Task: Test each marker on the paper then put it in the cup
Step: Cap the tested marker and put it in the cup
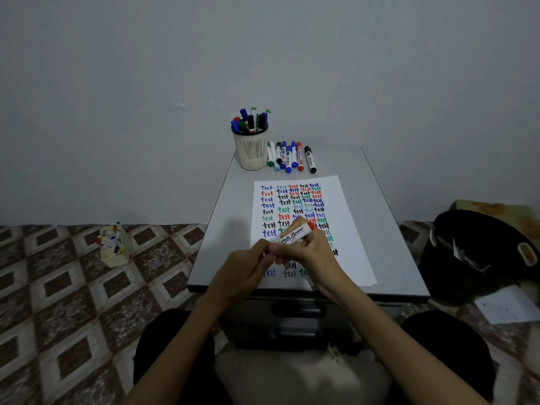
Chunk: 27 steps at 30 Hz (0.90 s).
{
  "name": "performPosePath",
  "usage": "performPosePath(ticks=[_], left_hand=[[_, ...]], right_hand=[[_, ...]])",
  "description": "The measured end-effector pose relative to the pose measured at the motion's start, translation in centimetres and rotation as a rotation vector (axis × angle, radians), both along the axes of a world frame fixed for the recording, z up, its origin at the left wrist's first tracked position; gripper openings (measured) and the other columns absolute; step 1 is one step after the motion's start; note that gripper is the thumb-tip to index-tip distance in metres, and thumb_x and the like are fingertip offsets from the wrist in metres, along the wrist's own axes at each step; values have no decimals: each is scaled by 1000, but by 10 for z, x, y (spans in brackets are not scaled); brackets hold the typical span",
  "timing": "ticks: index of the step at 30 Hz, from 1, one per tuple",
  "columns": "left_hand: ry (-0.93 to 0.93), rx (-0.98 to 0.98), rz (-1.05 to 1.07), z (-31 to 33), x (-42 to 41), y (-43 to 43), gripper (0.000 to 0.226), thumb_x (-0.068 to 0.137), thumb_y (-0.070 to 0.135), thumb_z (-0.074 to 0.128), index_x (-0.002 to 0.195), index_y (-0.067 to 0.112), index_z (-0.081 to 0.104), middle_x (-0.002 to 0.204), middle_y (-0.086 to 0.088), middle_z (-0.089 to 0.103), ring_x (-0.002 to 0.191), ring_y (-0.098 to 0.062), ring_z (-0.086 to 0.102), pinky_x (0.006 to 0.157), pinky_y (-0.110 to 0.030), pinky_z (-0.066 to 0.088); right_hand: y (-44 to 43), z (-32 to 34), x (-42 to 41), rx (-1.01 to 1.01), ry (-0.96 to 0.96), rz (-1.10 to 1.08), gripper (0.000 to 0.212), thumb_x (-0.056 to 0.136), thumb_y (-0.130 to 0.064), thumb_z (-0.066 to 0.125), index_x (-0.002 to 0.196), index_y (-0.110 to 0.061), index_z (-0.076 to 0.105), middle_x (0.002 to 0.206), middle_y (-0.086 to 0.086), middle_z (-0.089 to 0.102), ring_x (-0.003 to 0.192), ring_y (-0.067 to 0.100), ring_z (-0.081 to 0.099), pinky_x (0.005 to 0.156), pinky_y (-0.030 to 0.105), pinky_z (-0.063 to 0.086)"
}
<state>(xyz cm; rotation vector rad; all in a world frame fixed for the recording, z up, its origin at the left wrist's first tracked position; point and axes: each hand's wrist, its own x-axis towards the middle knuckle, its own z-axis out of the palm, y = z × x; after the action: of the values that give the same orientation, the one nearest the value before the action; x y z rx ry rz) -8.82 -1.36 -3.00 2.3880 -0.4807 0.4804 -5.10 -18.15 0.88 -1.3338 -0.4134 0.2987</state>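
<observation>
Both hands hold one white whiteboard marker (293,235) with a red end, level above the paper (347,235). My right hand (306,249) grips its barrel. My left hand (248,267) pinches the marker's near-left end, which its fingers hide. The paper lies on the small table and is covered with rows of the word "test" in several colours. A cream mesh cup (251,152) at the table's far left holds several markers. To its right a row of loose markers (292,156) lies on the table, with a black one (310,159) slightly apart.
The small grey table (222,229) stands against a grey wall, with drawer handles below its front edge. A paper box of markers (112,247) sits on the patterned floor at left. A black bag (479,255) and a loose sheet (505,305) lie at right.
</observation>
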Motion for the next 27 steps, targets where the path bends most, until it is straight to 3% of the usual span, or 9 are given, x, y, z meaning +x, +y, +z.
performPosePath(ticks=[2, 7, 12, 15, 19, 22, 25, 27], left_hand=[[1, -25, 11, 0, -1, 0, 26, 96, 50, 30, 101, 27, 42, 83, -4, 68, 59, -11, 62, 49, -26, 49], [-22, -66, 14, 0, 0, 1, 39, 95, 51, 31, 101, 17, 51, 78, -3, 67, 55, -10, 60, 46, -14, 44], [10, -131, 4, 1, 2, 0, 51, 93, 59, 30, 103, 15, 54, 84, 0, 69, 62, -8, 66, 49, -15, 50], [5, -222, 21, 2, 6, 4, 46, 92, 56, 37, 111, 17, 55, 78, 9, 65, 62, -5, 66, 50, -15, 50], [13, -211, -5, 4, 6, 4, 31, 91, 56, 40, 108, 33, 50, 68, 7, 64, 53, -8, 62, 46, -20, 49], [25, -202, 18, 5, 5, 3, 29, 88, 51, 50, 110, 33, 48, 62, 7, 59, 50, -10, 56, 46, -20, 45], [-4, -58, 52, 4, 5, 2, 44, 81, 58, 58, 115, 31, 48, 74, 17, 48, 67, -2, 50, 61, -16, 43], [-5, 125, 16, 3, 7, 1, 52, 77, 65, 58, 117, 34, 47, 89, 22, 43, 83, 5, 42, 76, -15, 36]], right_hand=[[2, -1, 0, 8, 29, -5, 18, 77, 6, 72, 85, 6, 56, 72, 20, 65, 55, 24, 60, 49, 27, 47], [6, -2, 2, 17, 81, -9, 24, 77, 8, 72, 90, 16, 53, 67, 15, 63, 51, 20, 59, 47, 26, 43], [6, -3, 5, 39, 73, -4, 25, 74, 6, 74, 85, -2, 53, 73, 20, 62, 61, 25, 60, 53, 30, 46], [3, 2, 9, 2, -47, -8, 25, 68, 1, 77, 79, -10, 58, 87, 32, 59, 77, 32, 62, 64, 40, 51], [-2, 7, 11, -101, -115, -7, 25, 72, 1, 79, 83, -4, 57, 82, 26, 62, 67, 26, 63, 56, 31, 53], [-9, 4, 17, 28, -55, -5, 19, 81, 6, 67, 78, -2, 50, 74, 21, 58, 58, 28, 56, 47, 27, 47], [-27, 7, 24, 268, 84, -62, 19, 88, 9, 51, 76, -5, 49, 79, 14, 62, 62, 26, 62, 50, 28, 52], [-40, 8, 27, 285, 112, -99, 13, 90, 7, 49, 83, -3, 54, 93, 16, 67, 75, 28, 66, 58, 32, 57]])
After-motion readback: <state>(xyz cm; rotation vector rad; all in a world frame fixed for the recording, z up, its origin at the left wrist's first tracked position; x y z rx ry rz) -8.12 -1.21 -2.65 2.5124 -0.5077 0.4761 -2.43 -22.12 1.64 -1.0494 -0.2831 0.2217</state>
